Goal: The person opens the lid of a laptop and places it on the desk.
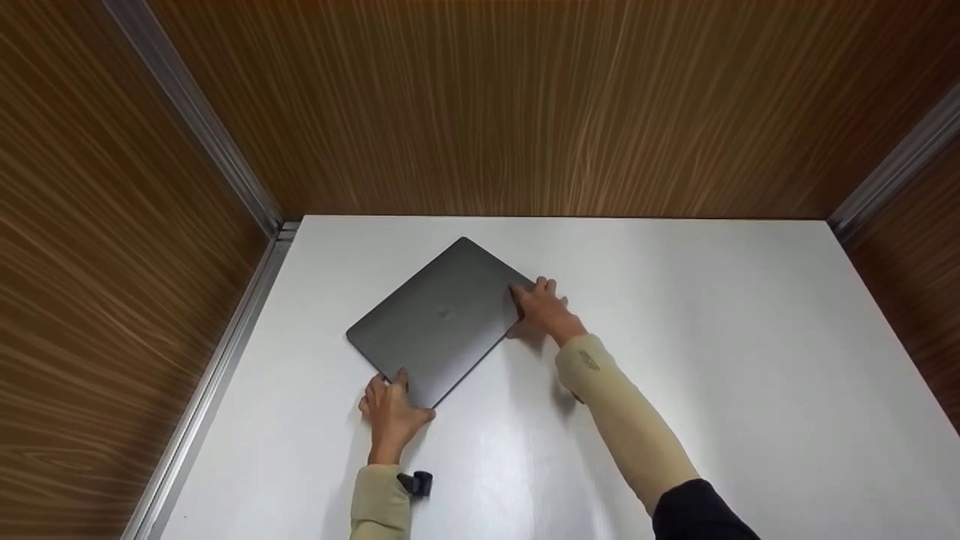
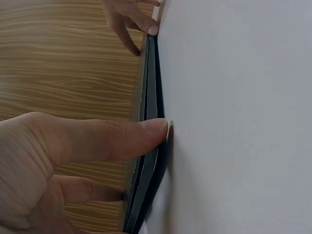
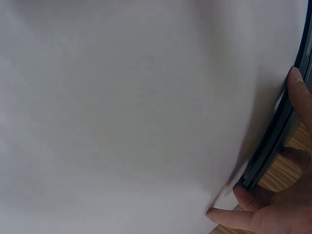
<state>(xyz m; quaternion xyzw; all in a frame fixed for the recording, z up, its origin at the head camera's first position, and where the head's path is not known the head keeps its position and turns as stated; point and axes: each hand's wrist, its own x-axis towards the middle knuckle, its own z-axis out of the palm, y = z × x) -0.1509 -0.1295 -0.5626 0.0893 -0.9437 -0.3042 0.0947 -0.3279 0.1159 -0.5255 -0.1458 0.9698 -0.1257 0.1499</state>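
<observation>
A closed dark grey laptop (image 1: 427, 330) lies slantwise on the white table, a faint logo in the middle of its lid. My left hand (image 1: 392, 416) grips its near corner, one finger over the lid and the thumb at the front edge. In the left wrist view the thumb crosses the laptop's thin side (image 2: 152, 87). At the right corner my right hand (image 1: 544, 311) holds the laptop, a fingertip on the lid and other fingers past the far side. The right wrist view has the thumb against the long edge (image 3: 273, 134); some fingertips there are hidden.
The white tabletop (image 1: 712, 337) extends to both sides of the laptop. Wood-grain panels (image 1: 525, 105) stand at the back, left and right, with metal rails (image 1: 217, 157) at the corners. A small black clip (image 1: 418, 484) sits by the left wrist's beige sleeve.
</observation>
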